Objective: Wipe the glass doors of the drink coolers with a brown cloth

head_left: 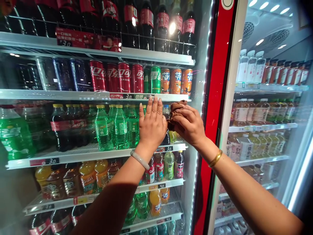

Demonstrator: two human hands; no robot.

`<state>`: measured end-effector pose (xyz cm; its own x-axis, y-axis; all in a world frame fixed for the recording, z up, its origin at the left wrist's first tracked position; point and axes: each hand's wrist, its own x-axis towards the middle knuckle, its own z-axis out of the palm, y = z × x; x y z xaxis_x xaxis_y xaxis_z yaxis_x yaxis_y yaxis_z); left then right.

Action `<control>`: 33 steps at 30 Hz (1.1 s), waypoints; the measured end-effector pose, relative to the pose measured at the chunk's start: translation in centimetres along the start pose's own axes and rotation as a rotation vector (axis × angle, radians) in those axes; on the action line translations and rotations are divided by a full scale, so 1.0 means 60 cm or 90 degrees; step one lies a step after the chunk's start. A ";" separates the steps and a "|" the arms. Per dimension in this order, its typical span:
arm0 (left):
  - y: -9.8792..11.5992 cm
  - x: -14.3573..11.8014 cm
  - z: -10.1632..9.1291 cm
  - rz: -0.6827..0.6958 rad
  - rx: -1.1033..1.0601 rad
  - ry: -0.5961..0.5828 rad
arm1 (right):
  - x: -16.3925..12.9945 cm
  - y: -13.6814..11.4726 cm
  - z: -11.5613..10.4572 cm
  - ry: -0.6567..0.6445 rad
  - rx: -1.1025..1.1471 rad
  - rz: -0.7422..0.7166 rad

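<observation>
My left hand point(153, 125) lies flat with its fingers stretched upward against the glass door point(80, 130) of a drinks fridge. A pale bangle circles that wrist. My right hand point(189, 124) grips a crumpled brown cloth point(176, 112) just to the right of it, at the glass near the door's right side; a gold bangle is on this wrist. Behind the glass, near my fingers, stand green bottles point(121, 129) with yellow caps. Part of the cloth is hidden under my right fingers.
Shelves of cola bottles point(148, 23), red cans point(124, 76), orange cans point(177, 80) and juice bottles point(88, 178) stand behind the glass. A red door frame point(216, 81) runs down the right side. Beyond it is another fridge with several shelves of bottles point(264, 111).
</observation>
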<state>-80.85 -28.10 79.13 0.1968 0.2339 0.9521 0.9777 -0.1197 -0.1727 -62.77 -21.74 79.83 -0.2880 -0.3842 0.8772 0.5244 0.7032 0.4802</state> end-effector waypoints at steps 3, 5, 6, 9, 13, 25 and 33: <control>0.002 -0.002 0.001 -0.010 0.005 0.004 | 0.019 0.014 -0.001 0.028 -0.037 0.063; 0.003 -0.003 0.002 -0.013 0.009 0.001 | 0.048 0.002 0.015 0.072 -0.038 0.145; 0.002 -0.003 0.002 -0.016 0.008 0.000 | 0.060 -0.008 0.024 0.082 -0.028 0.166; -0.004 -0.008 -0.001 -0.011 -0.002 -0.008 | 0.063 -0.038 0.039 0.051 0.017 0.123; -0.026 -0.019 -0.020 0.032 -0.009 -0.025 | 0.017 -0.034 0.018 0.000 0.056 0.027; -0.112 -0.024 -0.069 0.001 0.048 0.025 | 0.090 -0.093 0.071 -0.005 0.050 0.066; -0.124 -0.047 -0.065 0.010 0.016 0.029 | 0.078 -0.090 0.063 0.030 0.033 0.121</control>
<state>-88.98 -31.65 78.73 0.2089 0.1886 0.9596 0.9762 -0.0984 -0.1931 -69.97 -25.04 81.34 -0.1499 -0.2678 0.9517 0.5231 0.7954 0.3062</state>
